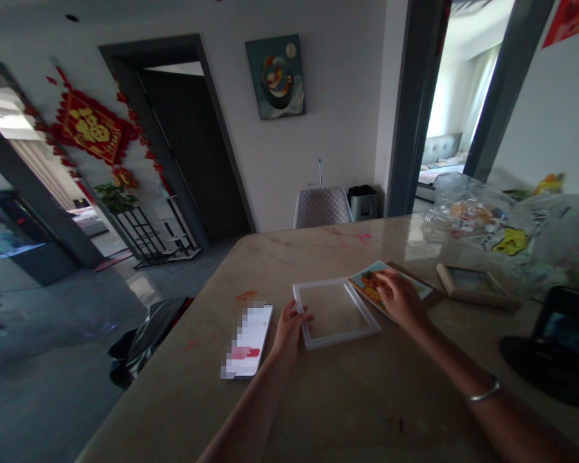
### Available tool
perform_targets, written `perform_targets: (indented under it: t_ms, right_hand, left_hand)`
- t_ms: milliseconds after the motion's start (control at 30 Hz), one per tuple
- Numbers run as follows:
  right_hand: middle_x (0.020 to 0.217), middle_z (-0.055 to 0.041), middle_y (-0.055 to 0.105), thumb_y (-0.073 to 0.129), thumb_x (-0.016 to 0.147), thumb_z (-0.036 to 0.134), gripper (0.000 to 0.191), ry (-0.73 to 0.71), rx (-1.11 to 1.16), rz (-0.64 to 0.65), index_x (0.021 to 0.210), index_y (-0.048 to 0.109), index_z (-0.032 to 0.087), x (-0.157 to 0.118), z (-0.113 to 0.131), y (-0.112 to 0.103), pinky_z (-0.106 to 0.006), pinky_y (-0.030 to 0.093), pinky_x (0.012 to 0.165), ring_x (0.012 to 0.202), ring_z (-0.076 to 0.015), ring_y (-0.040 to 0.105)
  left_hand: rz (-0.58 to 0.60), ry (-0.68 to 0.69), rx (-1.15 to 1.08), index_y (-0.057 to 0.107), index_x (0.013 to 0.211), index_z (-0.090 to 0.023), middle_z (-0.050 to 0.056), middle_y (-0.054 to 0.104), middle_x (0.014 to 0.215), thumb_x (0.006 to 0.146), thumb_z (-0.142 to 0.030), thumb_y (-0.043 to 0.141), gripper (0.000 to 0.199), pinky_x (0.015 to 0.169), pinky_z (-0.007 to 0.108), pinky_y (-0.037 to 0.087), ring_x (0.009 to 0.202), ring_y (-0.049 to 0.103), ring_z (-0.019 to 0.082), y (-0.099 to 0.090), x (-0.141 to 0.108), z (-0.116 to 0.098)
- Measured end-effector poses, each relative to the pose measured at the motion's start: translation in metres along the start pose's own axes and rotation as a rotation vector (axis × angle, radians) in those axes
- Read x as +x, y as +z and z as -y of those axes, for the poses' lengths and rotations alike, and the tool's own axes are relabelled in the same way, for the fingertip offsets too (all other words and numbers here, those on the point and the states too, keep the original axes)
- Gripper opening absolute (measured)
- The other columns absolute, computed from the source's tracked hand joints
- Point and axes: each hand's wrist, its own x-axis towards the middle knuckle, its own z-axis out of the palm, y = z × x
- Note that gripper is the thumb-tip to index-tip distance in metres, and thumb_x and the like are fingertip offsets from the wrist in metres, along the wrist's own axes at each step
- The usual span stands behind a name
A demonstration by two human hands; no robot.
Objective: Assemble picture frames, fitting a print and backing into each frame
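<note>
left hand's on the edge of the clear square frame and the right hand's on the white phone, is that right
Not quite: the head view shows the right hand on a colourful illustrated card, not on the white phone. The left hand is on the edge of the clear square frame, as you said.

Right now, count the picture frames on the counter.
2: a white-edged frame held by the left hand, and a wood-edged frame further right. A dark edge beneath the picture card could be a third, mostly hidden.
</note>
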Motion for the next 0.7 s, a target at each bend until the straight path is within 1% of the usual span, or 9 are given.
perform_targets:
  t_ms: [67, 100, 133, 233, 333, 433, 533, 633, 700]
  right_hand:
    - [0.116, -0.0144, 0.054, 0.042, 0.080, 0.028, 0.032, -0.121, 0.094, 0.165, 0.105, 0.057, 0.015, -0.008, 0.022, 0.006, -0.039, 0.036, 0.094, 0.112, -0.0225, 0.046]
    - [0.117, -0.0141, 0.054, 0.042, 0.080, 0.029, 0.033, -0.149, 0.120, 0.231, 0.106, 0.057, 0.016, -0.012, 0.032, 0.008, -0.039, 0.037, 0.093, 0.110, -0.0223, 0.048]
    - [0.119, -0.0135, 0.052, 0.043, 0.080, 0.033, 0.035, -0.173, 0.138, 0.285, 0.108, 0.057, 0.017, -0.016, 0.040, 0.009, -0.040, 0.036, 0.094, 0.112, -0.0228, 0.046]
    - [0.125, -0.0125, 0.048, 0.045, 0.079, 0.042, 0.042, -0.169, 0.156, 0.412, 0.114, 0.054, 0.020, -0.026, 0.053, 0.011, -0.044, 0.032, 0.097, 0.118, -0.0250, 0.040]
    - [0.129, -0.0113, 0.044, 0.045, 0.079, 0.044, 0.046, -0.159, 0.153, 0.528, 0.119, 0.050, 0.022, -0.031, 0.056, 0.010, -0.046, 0.027, 0.100, 0.122, -0.0252, 0.035]
    - [0.134, -0.0097, 0.038, 0.046, 0.078, 0.046, 0.051, -0.179, 0.139, 0.605, 0.123, 0.045, 0.023, -0.032, 0.056, 0.008, -0.046, 0.021, 0.103, 0.125, -0.0248, 0.029]
    - [0.136, -0.0101, 0.034, 0.047, 0.076, 0.050, 0.058, -0.180, 0.143, 0.656, 0.127, 0.040, 0.023, -0.031, 0.059, 0.003, -0.047, 0.019, 0.103, 0.127, -0.0257, 0.026]
    - [0.138, -0.0118, 0.029, 0.047, 0.074, 0.055, 0.068, -0.183, 0.176, 0.694, 0.131, 0.034, 0.021, -0.031, 0.063, -0.003, -0.047, 0.018, 0.103, 0.128, -0.0259, 0.022]
    - [0.139, -0.0127, 0.028, 0.047, 0.072, 0.057, 0.074, -0.179, 0.214, 0.713, 0.133, 0.030, 0.019, -0.031, 0.066, -0.005, -0.046, 0.018, 0.104, 0.128, -0.0259, 0.021]
  left_hand:
    - [-0.011, -0.024, 0.004, 0.043, 0.112, -0.018, 0.008, 0.059, 0.099, 0.066, -0.007, 0.057, 0.049, 0.054, 0.022, 0.047, 0.066, 0.060, 0.012, 0.001, -0.002, -0.002]
    - [-0.009, -0.033, 0.003, 0.043, 0.112, -0.018, 0.009, 0.059, 0.101, 0.068, -0.008, 0.057, 0.048, 0.054, 0.022, 0.047, 0.066, 0.061, 0.012, 0.002, -0.002, -0.003]
    - [0.001, -0.041, -0.004, 0.044, 0.111, -0.018, 0.009, 0.059, 0.101, 0.069, -0.009, 0.056, 0.045, 0.055, 0.022, 0.048, 0.066, 0.061, 0.012, 0.002, -0.003, -0.004]
    - [0.048, -0.059, -0.051, 0.047, 0.106, -0.018, 0.008, 0.061, 0.098, 0.072, -0.013, 0.054, 0.035, 0.056, 0.024, 0.049, 0.065, 0.062, 0.013, 0.002, -0.003, -0.004]
    - [0.087, -0.096, -0.102, 0.049, 0.100, -0.016, 0.009, 0.062, 0.093, 0.072, -0.013, 0.053, 0.028, 0.057, 0.026, 0.050, 0.065, 0.063, 0.014, 0.001, -0.003, -0.003]
    - [0.114, -0.122, -0.134, 0.051, 0.096, -0.016, 0.009, 0.063, 0.092, 0.071, -0.014, 0.056, 0.026, 0.060, 0.029, 0.050, 0.070, 0.064, 0.017, 0.001, -0.002, -0.001]
    - [0.126, -0.145, -0.165, 0.051, 0.095, -0.016, 0.010, 0.065, 0.089, 0.071, -0.015, 0.057, 0.025, 0.064, 0.031, 0.050, 0.076, 0.064, 0.019, 0.002, -0.005, -0.003]
    - [0.164, -0.243, -0.208, 0.052, 0.092, -0.014, 0.011, 0.066, 0.086, 0.073, -0.020, 0.055, 0.020, 0.067, 0.029, 0.050, 0.078, 0.064, 0.019, 0.004, -0.010, -0.010]
    - [0.207, -0.297, -0.239, 0.052, 0.093, -0.013, 0.011, 0.066, 0.088, 0.075, -0.024, 0.054, 0.021, 0.069, 0.028, 0.049, 0.077, 0.064, 0.018, 0.006, -0.013, -0.014]
